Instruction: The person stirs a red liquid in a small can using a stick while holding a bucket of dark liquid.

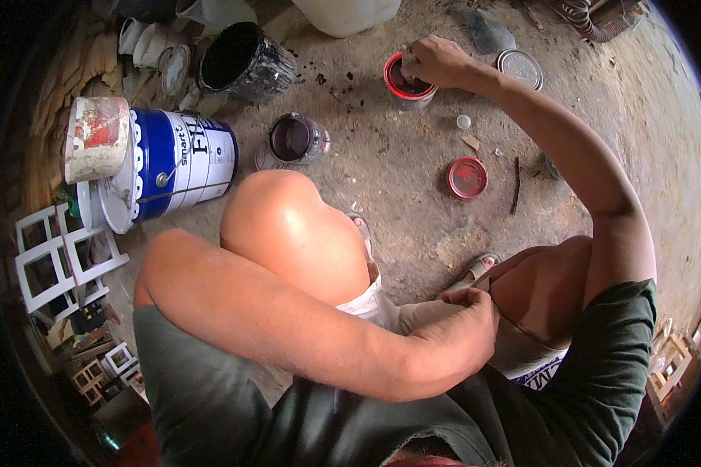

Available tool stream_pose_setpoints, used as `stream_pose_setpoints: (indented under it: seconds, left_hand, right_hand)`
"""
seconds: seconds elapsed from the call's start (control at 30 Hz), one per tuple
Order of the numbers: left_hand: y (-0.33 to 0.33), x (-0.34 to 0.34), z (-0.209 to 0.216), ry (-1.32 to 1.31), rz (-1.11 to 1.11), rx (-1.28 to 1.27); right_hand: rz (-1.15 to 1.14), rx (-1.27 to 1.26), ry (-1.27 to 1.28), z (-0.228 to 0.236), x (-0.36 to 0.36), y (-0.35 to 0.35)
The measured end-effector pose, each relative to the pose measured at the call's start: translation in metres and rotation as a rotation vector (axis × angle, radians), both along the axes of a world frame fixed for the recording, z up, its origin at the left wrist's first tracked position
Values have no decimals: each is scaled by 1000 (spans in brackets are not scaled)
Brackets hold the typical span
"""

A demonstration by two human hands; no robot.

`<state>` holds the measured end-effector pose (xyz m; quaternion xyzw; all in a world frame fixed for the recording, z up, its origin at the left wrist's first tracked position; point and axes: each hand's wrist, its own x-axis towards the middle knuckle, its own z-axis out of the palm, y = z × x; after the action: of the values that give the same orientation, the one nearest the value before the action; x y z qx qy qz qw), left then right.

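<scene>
My right hand (438,64) reaches out to a small can with a red rim (410,100). Its bent fingers dip over the can's mouth, and whatever they pinch is hidden. Dark contents show inside the can. Across my lap, my left hand (473,325) is curled closed beside my right thigh; I cannot make out anything in it. A round red lid (467,178) lies on the ground between my feet and the can. To the can's left stands an open can of dark brown paint (293,138) with smeared sides. A silver round lid (519,70) lies right of my right hand.
A black-stained bucket (276,76) leans at the far left. Nearer stands a blue and white pail (199,159) with a dirty tub (97,144) against it. White wooden frames (70,257) are at the left. A thin stick (516,187) and a small white cap (463,121) lie on the ground.
</scene>
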<state>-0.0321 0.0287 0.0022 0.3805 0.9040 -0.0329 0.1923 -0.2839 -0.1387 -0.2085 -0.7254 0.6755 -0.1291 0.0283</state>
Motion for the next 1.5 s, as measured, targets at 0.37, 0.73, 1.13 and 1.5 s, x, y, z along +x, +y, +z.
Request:
stream_pose_setpoints:
  seconds: [0.37, 0.73, 1.13, 1.5]
  left_hand:
    - [3, 3, -4, 0, 12, 35]
    - [2, 6, -4, -5, 63, 19]
    - [10, 1, -5, -51, 81, -26]
    - [10, 0, -2, 18, 91, -8]
  right_hand:
    - [-50, -43, -108, 4, 2, 6]
    - [108, 121, -338, 3, -7, -3]
    - [353, -126, 179, -11, -26, -1]
    - [101, 88, 228, 0, -9, -4]
